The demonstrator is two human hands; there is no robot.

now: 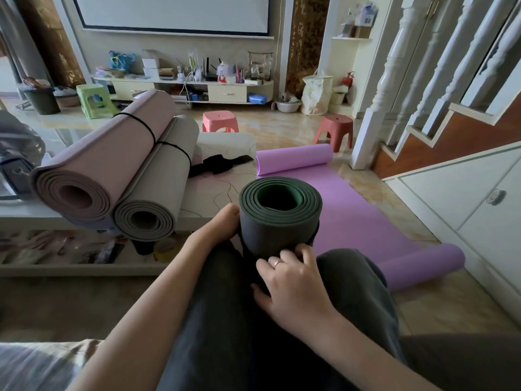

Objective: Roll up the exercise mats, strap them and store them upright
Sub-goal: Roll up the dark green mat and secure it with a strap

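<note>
Between the knees, both hands are clamping the springy dark green mat roll; left hand is gripping its side, so it's likely to uncoil if loosened

We see our left grip curled against the side of a rolled dark green mat standing upright between our knees, our right grip curled round its lower front, two strapped rolls lying on the surface and a purple mat half unrolled on the floor.
</note>
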